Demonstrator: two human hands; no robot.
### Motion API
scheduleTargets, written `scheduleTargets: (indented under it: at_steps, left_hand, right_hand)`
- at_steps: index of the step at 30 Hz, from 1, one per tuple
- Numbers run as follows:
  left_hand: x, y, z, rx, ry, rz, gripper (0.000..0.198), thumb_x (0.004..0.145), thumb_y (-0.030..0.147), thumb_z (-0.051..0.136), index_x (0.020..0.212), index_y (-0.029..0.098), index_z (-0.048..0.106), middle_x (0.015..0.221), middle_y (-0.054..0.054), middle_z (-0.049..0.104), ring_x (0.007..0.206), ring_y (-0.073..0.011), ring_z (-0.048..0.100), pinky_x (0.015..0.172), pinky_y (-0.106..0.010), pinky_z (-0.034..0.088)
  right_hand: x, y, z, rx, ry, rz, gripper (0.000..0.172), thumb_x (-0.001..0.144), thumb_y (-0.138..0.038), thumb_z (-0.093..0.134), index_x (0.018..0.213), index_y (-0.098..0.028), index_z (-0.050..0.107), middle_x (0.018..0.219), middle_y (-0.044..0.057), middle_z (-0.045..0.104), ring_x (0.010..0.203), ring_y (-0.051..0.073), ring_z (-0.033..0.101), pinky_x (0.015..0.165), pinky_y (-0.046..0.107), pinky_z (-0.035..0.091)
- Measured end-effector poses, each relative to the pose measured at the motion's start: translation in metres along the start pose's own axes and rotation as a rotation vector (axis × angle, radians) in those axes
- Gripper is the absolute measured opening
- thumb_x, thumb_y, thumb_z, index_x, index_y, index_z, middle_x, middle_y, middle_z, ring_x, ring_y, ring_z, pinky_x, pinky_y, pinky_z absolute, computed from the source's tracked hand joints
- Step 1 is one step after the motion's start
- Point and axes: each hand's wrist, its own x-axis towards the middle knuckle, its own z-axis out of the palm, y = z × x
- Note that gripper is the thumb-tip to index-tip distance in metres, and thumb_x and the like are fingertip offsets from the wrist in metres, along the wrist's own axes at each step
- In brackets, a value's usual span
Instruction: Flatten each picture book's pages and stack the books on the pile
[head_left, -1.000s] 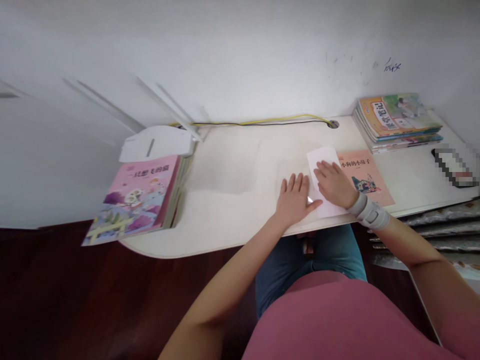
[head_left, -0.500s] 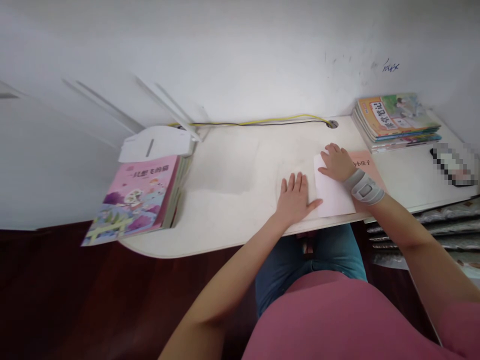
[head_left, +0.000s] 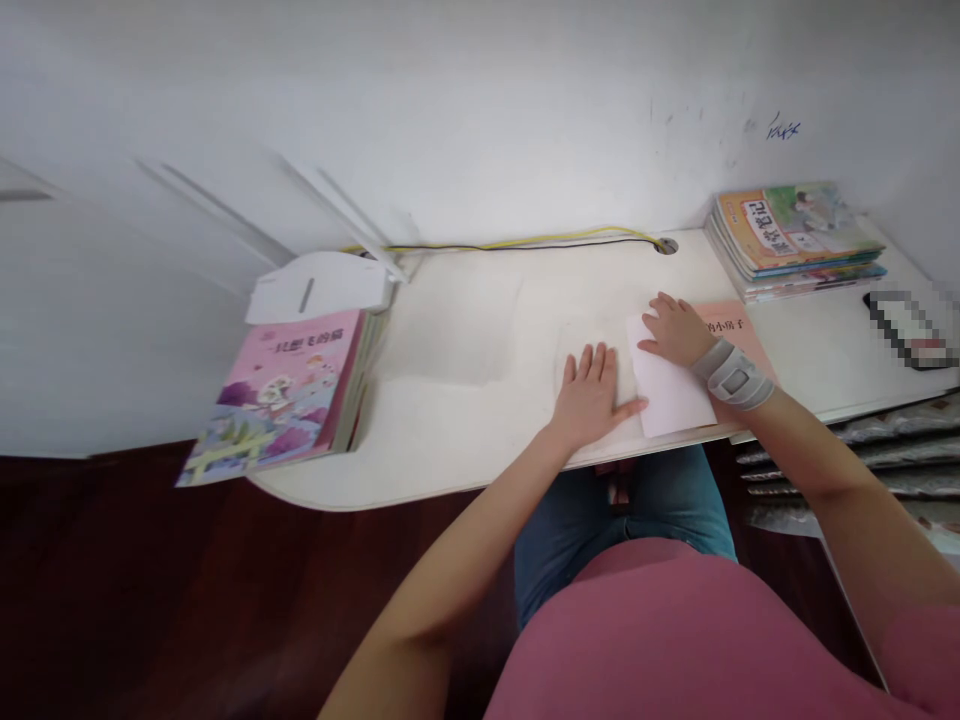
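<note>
My left hand (head_left: 589, 398) lies flat on the desk with its fingers stretched out, and its thumb reaches the edge of a pale page or flap (head_left: 671, 395). What looks like a clear plastic film (head_left: 566, 345) shows faintly around its fingers. On the pale flap rests my right hand (head_left: 677, 332), fingers apart and slightly bent, with a grey band (head_left: 735, 376) around the wrist. Beneath that flap and the right wrist is a book with a salmon-pink cover (head_left: 739, 318), partly hidden by the hand and forearm.
A stack of books (head_left: 285, 380) stands at the desk's left end before a white device (head_left: 319, 285). Another clear sheet (head_left: 450, 330) lies mid-desk. More books (head_left: 799, 235) and a blurred-out phone (head_left: 911, 330) are on the right. Cables (head_left: 510, 243) run along the wall.
The view has shifted slightly. Both hands keep nearly the same places, the left flat beside the pale flap and the right on top of it.
</note>
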Motion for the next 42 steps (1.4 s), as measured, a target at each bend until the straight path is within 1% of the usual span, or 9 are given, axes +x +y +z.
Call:
scheduleTargets:
  at_steps: [7,14,16,19,21,24,30,36,42]
  left_hand:
    - [-0.002,-0.001,-0.002,-0.009,0.000,0.040,0.093,0.085,0.074,0.020,0.148,0.006,0.019,0.153,-0.019,0.026,0.142,-0.0328,0.020,0.113,-0.054,0.017]
    - [-0.003,-0.001,-0.007,-0.043,0.016,0.003,0.094,0.084,0.075,0.025,0.148,0.007,0.021,0.154,-0.019,0.022,0.143,-0.0358,0.017,0.113,-0.054,0.018]
    - [-0.005,0.004,-0.013,-0.036,0.059,0.044,0.088,0.085,0.072,0.028,0.148,0.010,0.022,0.154,-0.018,0.022,0.143,-0.0352,0.016,0.113,-0.057,0.016]
    - [-0.010,0.021,-0.020,0.001,0.100,0.211,0.075,0.090,0.064,0.029,0.147,0.015,0.027,0.154,-0.015,0.027,0.144,-0.0315,0.016,0.113,-0.059,0.009]
    - [-0.014,0.034,-0.020,0.019,0.079,0.310,0.069,0.093,0.059,0.028,0.146,0.015,0.030,0.153,-0.014,0.029,0.143,-0.0295,0.019,0.113,-0.060,0.009]
    - [-0.017,0.046,-0.015,0.041,0.042,0.324,0.069,0.094,0.056,0.028,0.145,0.011,0.030,0.152,-0.016,0.028,0.142,-0.0288,0.023,0.112,-0.061,0.015]
    - [-0.023,0.043,-0.007,0.062,0.020,0.296,0.064,0.095,0.051,0.030,0.144,0.010,0.032,0.152,-0.017,0.028,0.141,-0.0279,0.026,0.111,-0.062,0.019]
    - [-0.031,0.046,-0.011,0.050,0.045,0.296,0.058,0.097,0.047,0.030,0.143,0.013,0.035,0.151,-0.015,0.030,0.142,-0.0285,0.024,0.111,-0.059,0.022]
    - [-0.025,0.058,-0.007,0.038,0.051,0.339,0.060,0.096,0.049,0.033,0.145,0.015,0.033,0.153,-0.015,0.028,0.142,-0.0294,0.024,0.111,-0.057,0.023]
  right_hand:
    - [0.002,-0.006,0.000,0.081,0.001,-0.021,0.045,0.091,-0.038,0.048,0.124,-0.008,0.056,0.140,0.021,0.045,0.136,0.035,0.031,0.106,0.050,0.029]
    - [0.000,-0.007,0.011,0.151,0.107,0.175,0.040,0.090,-0.026,0.042,0.126,-0.010,0.054,0.143,0.019,0.043,0.137,0.032,0.031,0.107,0.051,0.029]
    - [0.002,-0.008,0.015,0.175,0.147,0.188,0.040,0.090,-0.026,0.042,0.125,-0.012,0.055,0.144,0.018,0.043,0.137,0.032,0.031,0.107,0.053,0.029]
    - [0.005,-0.003,0.021,0.271,0.227,0.189,0.042,0.092,-0.028,0.039,0.127,-0.013,0.054,0.144,0.017,0.043,0.137,0.032,0.031,0.107,0.055,0.029]
    - [0.003,0.008,0.024,0.370,0.269,0.176,0.046,0.094,-0.034,0.036,0.131,-0.013,0.051,0.144,0.017,0.043,0.138,0.030,0.031,0.108,0.053,0.030]
    - [-0.013,0.027,0.029,0.496,0.307,0.086,0.053,0.094,-0.043,0.033,0.139,-0.015,0.042,0.148,0.015,0.038,0.139,0.024,0.030,0.110,0.049,0.031]
    - [-0.049,0.037,0.041,0.519,0.290,-0.121,0.068,0.090,-0.051,0.043,0.146,-0.014,0.030,0.153,0.018,0.028,0.142,0.025,0.024,0.111,0.050,0.029]
    - [-0.048,0.032,0.047,0.476,0.286,-0.117,0.071,0.086,-0.046,0.052,0.146,-0.015,0.030,0.153,0.018,0.027,0.142,0.027,0.024,0.110,0.052,0.029]
    - [-0.052,0.034,0.044,0.501,0.254,-0.082,0.068,0.085,-0.041,0.053,0.143,-0.012,0.035,0.152,0.019,0.028,0.141,0.027,0.025,0.110,0.051,0.030]
